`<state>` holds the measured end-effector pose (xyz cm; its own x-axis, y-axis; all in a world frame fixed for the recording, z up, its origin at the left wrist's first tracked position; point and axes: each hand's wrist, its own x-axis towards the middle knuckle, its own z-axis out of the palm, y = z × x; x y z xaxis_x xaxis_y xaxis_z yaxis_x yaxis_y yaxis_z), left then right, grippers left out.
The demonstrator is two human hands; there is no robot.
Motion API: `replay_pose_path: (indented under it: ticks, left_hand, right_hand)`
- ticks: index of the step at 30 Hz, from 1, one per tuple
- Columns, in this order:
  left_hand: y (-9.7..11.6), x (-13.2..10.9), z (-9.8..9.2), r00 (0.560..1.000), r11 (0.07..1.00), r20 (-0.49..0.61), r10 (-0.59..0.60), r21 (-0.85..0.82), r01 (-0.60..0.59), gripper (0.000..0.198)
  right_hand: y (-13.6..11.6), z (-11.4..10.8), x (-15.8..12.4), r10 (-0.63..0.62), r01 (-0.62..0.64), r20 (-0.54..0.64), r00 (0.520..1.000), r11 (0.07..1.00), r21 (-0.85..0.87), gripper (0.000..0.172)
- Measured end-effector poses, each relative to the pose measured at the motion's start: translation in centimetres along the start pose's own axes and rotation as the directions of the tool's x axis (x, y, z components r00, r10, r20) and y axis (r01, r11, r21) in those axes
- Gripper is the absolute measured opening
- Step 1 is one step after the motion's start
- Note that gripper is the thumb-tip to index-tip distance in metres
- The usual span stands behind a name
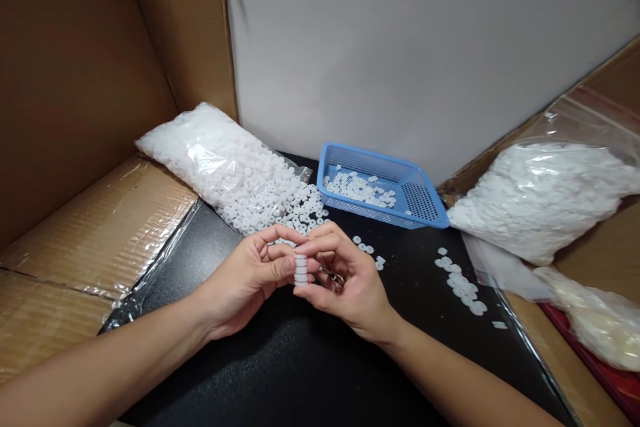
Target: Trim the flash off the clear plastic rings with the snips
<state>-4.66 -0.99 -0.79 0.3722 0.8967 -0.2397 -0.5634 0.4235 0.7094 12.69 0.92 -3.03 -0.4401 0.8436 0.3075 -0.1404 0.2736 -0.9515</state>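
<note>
A short upright stack of white plastic washers (301, 271) is held between both hands over the black tabletop. My left hand (245, 280) is closed, its thumb and fingers pinching the stack from the left. My right hand (357, 290) grips the same stack, with fingers near the top and the thumb at the bottom. A small shiny metal object (333, 275) shows among the right fingers; its kind is hard to make out. Just beyond the hands, loose white washers (305, 208) spill from a clear plastic bag (215, 163) lying on its side.
A blue perforated basket (425, 197) with white pieces inside stands behind the hands. Flat white discs (463, 285) lie to the right on the black table (280, 373). A full clear bag (555, 193) rests at the right. Cardboard (60, 233) borders the left, and a pale wall (410, 47) the back.
</note>
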Motion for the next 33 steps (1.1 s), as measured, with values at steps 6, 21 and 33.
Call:
replay_pose_path:
  ticks: [6, 21, 33]
  left_hand:
    - [0.16, -0.28, 0.21, 0.999, 1.0, -0.05, -0.013, 0.005, 0.013, 0.03]
    - [0.27, -0.38, 0.28, 0.984, 1.0, 0.175, -0.025, -0.001, 0.026, 0.038]
    - [0.34, -0.42, 0.25, 0.995, 0.996, 0.103, 0.013, 0.088, -0.022, 0.031]
  right_hand:
    - [0.26, -0.22, -0.02, 0.033, -0.034, 0.034, 0.999, 0.999, 0.03, 0.028]
    - [0.28, -0.65, -0.36, 0.032, -0.033, 0.032, 0.999, 0.999, 0.026, 0.032]
    - [0.49, -0.72, -0.39, 0.017, -0.023, 0.074, 0.997, 0.997, 0.078, 0.033]
